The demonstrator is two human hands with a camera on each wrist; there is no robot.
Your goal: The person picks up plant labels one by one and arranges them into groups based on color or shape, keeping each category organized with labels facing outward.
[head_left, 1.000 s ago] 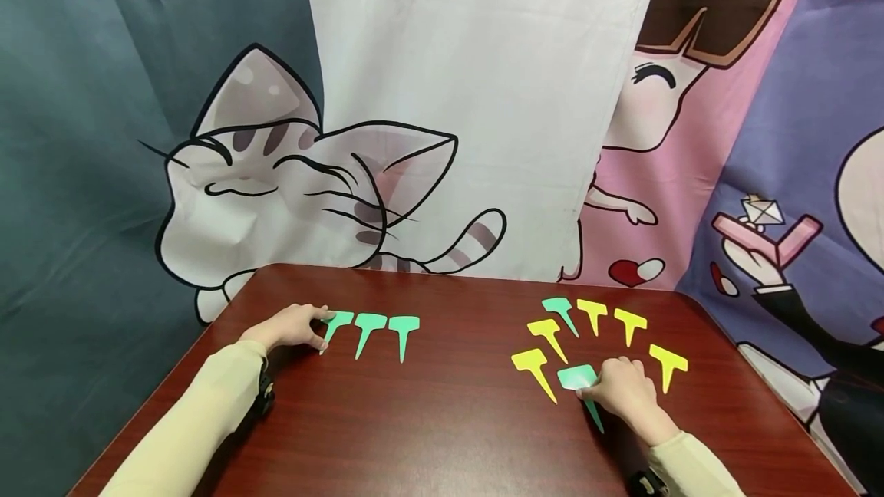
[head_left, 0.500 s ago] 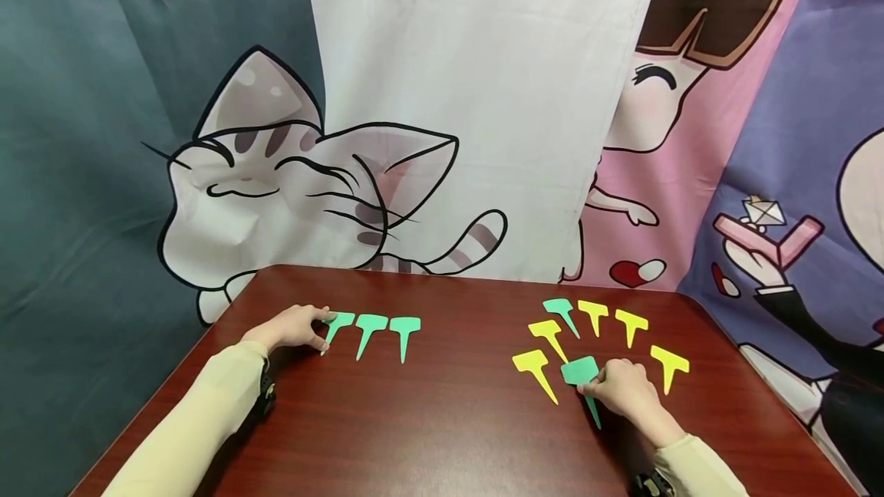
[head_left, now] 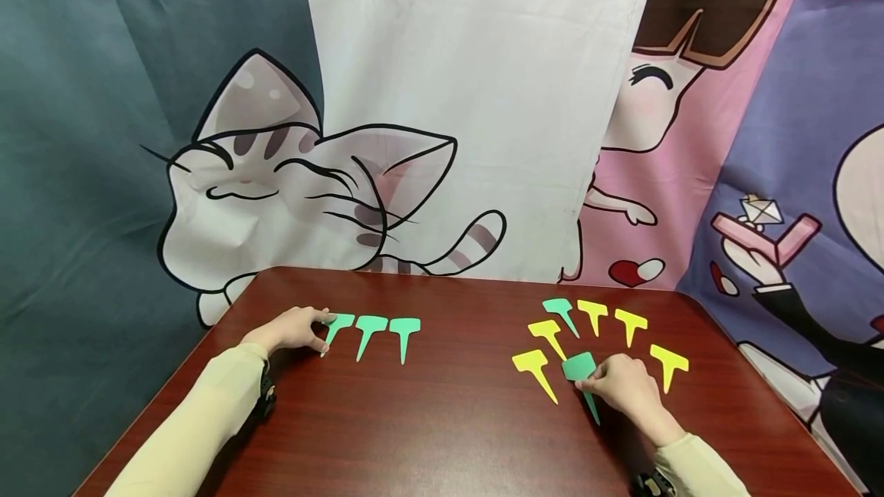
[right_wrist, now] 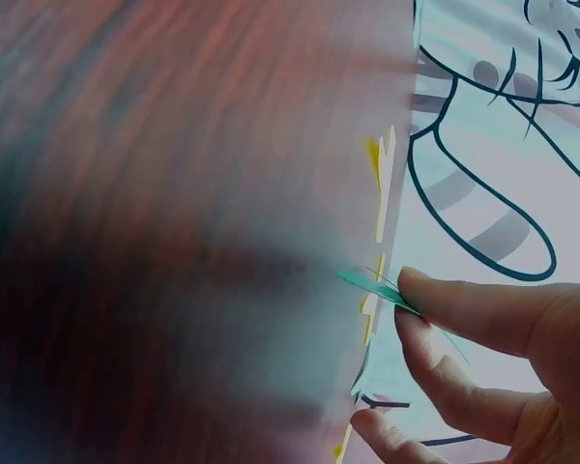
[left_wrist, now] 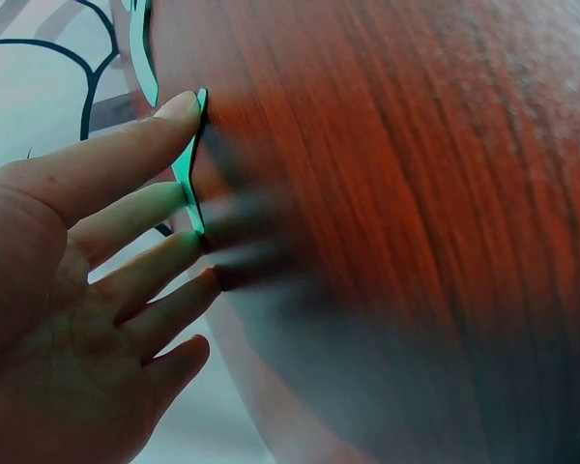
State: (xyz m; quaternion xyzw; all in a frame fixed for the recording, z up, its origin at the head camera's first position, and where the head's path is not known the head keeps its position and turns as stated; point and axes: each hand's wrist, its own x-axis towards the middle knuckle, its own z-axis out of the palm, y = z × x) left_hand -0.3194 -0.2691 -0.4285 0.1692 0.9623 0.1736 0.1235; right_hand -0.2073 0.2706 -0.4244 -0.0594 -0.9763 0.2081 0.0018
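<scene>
In the head view my left hand [head_left: 295,328] touches the leftmost green T-shaped plant label [head_left: 340,324] with its thumb and fingertips. The left wrist view shows the fingers fairly straight, the thumb at one end of that label [left_wrist: 187,166]. Two more green plant labels, a middle one [head_left: 371,328] and a right one [head_left: 404,330], lie beside it in a row. My right hand [head_left: 625,390] pinches another green plant label [head_left: 578,366] between thumb and index finger; its stem slants down toward me. The same label [right_wrist: 369,284] appears edge-on in the right wrist view.
Around the right hand lie several yellow plant labels, one [head_left: 532,363] at left and one [head_left: 668,363] at right. A further green label [head_left: 559,307] sits behind them. The brown table [head_left: 442,420] backs onto a printed cartoon curtain [head_left: 483,98].
My right hand has tilted the green plant label and moved its head slightly away from me. The left hand stays in place at its label.
</scene>
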